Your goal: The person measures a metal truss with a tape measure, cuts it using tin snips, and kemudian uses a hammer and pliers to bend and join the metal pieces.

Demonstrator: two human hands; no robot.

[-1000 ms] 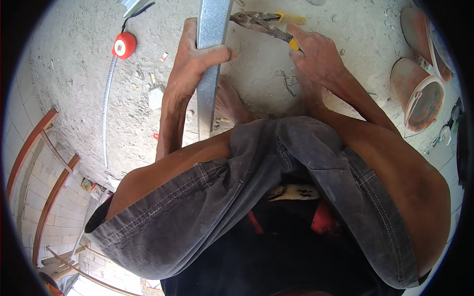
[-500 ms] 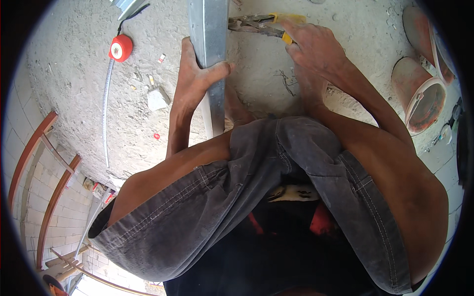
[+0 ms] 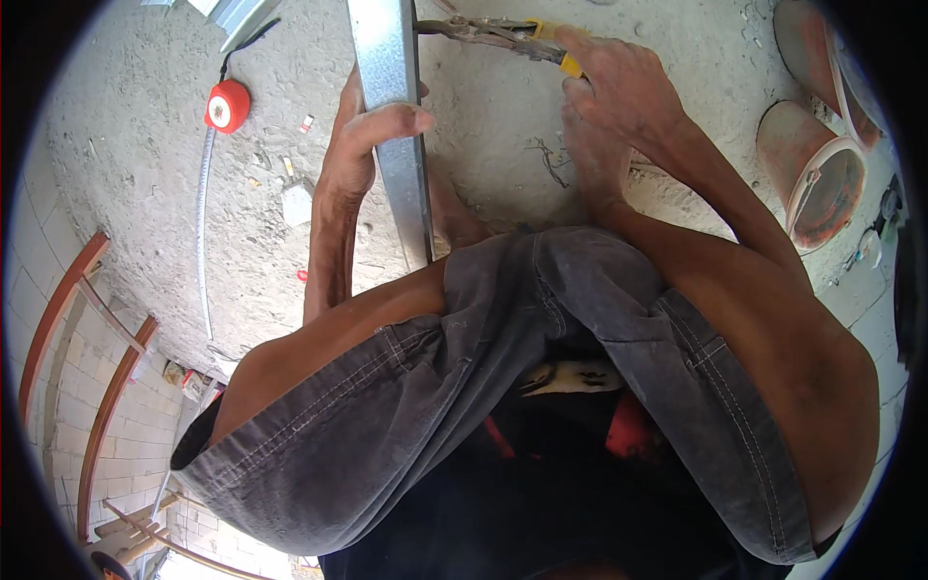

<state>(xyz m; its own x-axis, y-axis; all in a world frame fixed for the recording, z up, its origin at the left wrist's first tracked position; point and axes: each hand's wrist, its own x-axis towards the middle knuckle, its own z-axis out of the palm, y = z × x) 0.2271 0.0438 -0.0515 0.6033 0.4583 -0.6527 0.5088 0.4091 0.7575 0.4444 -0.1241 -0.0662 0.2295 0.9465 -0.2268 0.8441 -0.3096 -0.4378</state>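
My left hand [image 3: 362, 145] grips a galvanised metal profile [image 3: 401, 193], its thumb across the face. The profile runs from the top edge down to my left thigh, tilted with its top toward the left. My right hand [image 3: 623, 87] is closed on metal cutting snips [image 3: 522, 39] with dirty jaws and yellow handles, whose tip is at the profile's right edge near the top. Whether the jaws bite into the metal I cannot tell. My bare feet [image 3: 594, 164] are on the dusty floor, one partly behind the profile.
A red tape measure [image 3: 228, 104] lies at left with its blade pulled out. Metal pieces [image 3: 232, 14] lie at top left. Dirty buckets [image 3: 807, 184] lie at right. Reddish steel bars [image 3: 63, 300] stand by the block wall [image 3: 126, 425] at lower left, among rubble and scraps.
The profile's top has shifted left and tilted more. The snips' tip has moved left with it, staying at the edge. My left hand and its thumb have shifted on the profile.
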